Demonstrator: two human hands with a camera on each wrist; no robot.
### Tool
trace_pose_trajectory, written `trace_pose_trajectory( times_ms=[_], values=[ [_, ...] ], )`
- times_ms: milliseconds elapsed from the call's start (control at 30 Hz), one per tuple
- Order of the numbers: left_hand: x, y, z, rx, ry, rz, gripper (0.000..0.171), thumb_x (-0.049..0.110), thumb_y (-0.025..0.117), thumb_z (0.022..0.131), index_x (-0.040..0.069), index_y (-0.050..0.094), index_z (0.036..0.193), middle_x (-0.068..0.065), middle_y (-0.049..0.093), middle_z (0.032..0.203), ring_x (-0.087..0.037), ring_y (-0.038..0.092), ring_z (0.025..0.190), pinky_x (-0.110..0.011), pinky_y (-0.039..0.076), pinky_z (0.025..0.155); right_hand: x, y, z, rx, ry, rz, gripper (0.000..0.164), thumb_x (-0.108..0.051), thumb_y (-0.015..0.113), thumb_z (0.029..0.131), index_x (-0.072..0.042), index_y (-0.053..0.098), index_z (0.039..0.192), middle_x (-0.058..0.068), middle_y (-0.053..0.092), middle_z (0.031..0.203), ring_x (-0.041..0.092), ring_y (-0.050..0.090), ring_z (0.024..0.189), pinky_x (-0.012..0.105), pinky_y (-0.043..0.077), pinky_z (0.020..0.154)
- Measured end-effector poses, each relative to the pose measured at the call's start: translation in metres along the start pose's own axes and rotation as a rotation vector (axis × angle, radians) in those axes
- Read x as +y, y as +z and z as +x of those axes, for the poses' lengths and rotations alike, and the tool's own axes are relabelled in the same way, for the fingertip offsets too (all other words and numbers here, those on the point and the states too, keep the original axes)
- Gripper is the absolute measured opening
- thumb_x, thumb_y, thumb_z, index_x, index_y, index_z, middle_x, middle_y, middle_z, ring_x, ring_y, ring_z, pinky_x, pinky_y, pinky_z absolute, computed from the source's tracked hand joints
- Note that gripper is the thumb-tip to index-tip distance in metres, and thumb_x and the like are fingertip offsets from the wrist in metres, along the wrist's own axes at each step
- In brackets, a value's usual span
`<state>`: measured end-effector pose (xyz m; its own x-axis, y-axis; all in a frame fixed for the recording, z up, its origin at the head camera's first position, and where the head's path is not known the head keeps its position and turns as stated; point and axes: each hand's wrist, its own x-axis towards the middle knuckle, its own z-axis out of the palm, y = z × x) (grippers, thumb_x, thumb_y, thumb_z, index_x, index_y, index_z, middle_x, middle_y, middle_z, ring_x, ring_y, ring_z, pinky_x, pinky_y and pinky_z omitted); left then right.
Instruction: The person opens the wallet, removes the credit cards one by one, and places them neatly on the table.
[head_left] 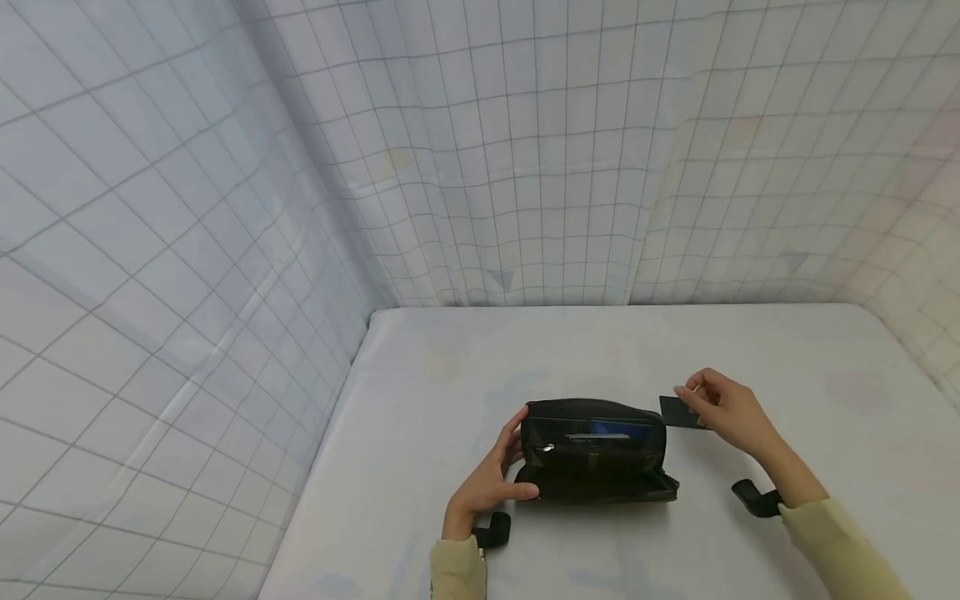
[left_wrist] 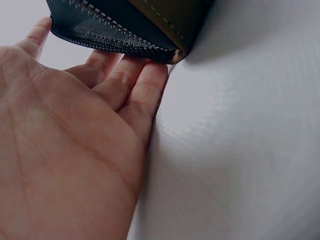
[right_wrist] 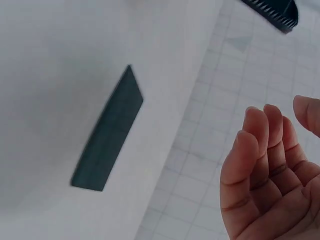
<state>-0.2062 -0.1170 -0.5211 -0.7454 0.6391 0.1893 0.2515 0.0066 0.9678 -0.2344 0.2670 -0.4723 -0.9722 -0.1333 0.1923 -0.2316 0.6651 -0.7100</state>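
A black zip-around wallet (head_left: 597,458) stands unzipped on the white table, its mouth facing me. Card slots show inside, with a blue card (head_left: 619,429) and the edge of a white one. My left hand (head_left: 491,475) grips its left end, thumb at the lower front corner and fingers along the side. In the left wrist view, fingertips (left_wrist: 152,75) press against the wallet's zipped edge (left_wrist: 125,42). Right of the wallet, a flat black card (right_wrist: 107,135) lies on the table. My right hand (right_wrist: 272,185) hovers over it, fingers loosely bent, holding nothing.
The white tabletop (head_left: 405,400) reaches back to a hanging grid-patterned white curtain (head_left: 525,167), which also encloses the left and right sides. Each wrist wears a black strap mount (head_left: 756,498).
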Motion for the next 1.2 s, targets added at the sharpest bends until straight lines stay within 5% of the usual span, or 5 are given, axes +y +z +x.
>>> trace_pose_trajectory(
  times_ms=[367, 733, 1033, 1200],
  values=[
    [0.001, 0.000, 0.003, -0.001, -0.002, -0.019, 0.105, 0.029, 0.077, 0.082, 0.009, 0.002, 0.153, -0.020, 0.028, 0.147, -0.035, 0.031, 0.132, -0.045, 0.026, 0.108, -0.046, 0.019, 0.000, -0.068, -0.273, -0.151, 0.014, -0.030, 0.069, 0.089, -0.023, 0.059, 0.082, -0.015, 0.048, 0.064, 0.004, 0.042, 0.053, 0.025, 0.037, 0.048],
    [0.001, 0.000, 0.000, -0.004, -0.012, 0.005, 0.107, 0.030, 0.077, 0.081, 0.009, 0.002, 0.153, -0.020, 0.028, 0.147, -0.037, 0.032, 0.131, -0.046, 0.027, 0.108, -0.046, 0.028, -0.005, -0.058, -0.301, -0.343, 0.011, -0.029, 0.076, 0.081, -0.024, 0.067, 0.080, -0.018, 0.041, 0.062, 0.001, 0.036, 0.050, 0.023, 0.033, 0.044],
    [0.003, 0.001, 0.000, -0.007, 0.009, 0.012, 0.108, 0.030, 0.078, 0.080, 0.006, 0.001, 0.153, -0.023, 0.031, 0.145, -0.035, 0.038, 0.127, -0.045, 0.028, 0.108, -0.050, 0.033, -0.003, 0.066, -0.359, -0.532, 0.014, -0.031, 0.079, 0.078, -0.021, 0.068, 0.080, -0.015, 0.044, 0.062, 0.001, 0.035, 0.047, 0.022, 0.029, 0.038],
    [0.004, 0.000, 0.000, -0.016, 0.018, 0.012, 0.108, 0.030, 0.077, 0.081, 0.004, 0.000, 0.152, -0.025, 0.029, 0.145, -0.035, 0.039, 0.127, -0.048, 0.028, 0.107, -0.052, 0.036, 0.001, 0.066, -0.377, -0.605, 0.022, -0.033, 0.080, 0.075, -0.020, 0.064, 0.078, -0.012, 0.047, 0.061, 0.002, 0.035, 0.044, 0.023, 0.029, 0.037]
  ],
)
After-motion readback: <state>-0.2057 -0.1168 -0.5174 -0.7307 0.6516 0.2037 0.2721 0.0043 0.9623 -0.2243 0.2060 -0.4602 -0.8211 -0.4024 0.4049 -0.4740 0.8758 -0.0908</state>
